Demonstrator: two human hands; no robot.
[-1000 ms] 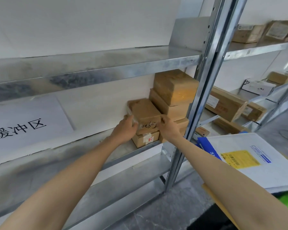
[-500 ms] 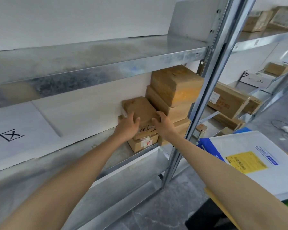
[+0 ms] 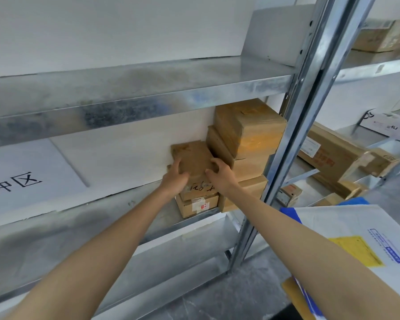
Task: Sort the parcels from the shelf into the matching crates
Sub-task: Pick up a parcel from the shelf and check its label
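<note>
A small brown cardboard parcel (image 3: pixel 192 158) with handwriting on its front sits on top of a lower small box (image 3: pixel 198 205) on the metal shelf (image 3: pixel 116 211). My left hand (image 3: pixel 174 179) grips its left side, fingers curled over the top. My right hand (image 3: pixel 221 173) grips its right side, with its fingers over the top edge. To the right stands a stack of three larger brown boxes (image 3: pixel 249 132). The parcel's lower front is partly hidden by my hands.
A steel upright (image 3: pixel 284 144) stands just right of the stack. Behind it, more cartons (image 3: pixel 328 155) lie on the neighbouring shelf. A white and blue mail bag with a yellow label (image 3: pixel 356 239) lies at the lower right. A white sign with black characters (image 3: pixel 21 183) hangs at left.
Both hands have slid from the parcel's front corners up onto its top and closed round its sides. The camera has moved closer to the shelf.
</note>
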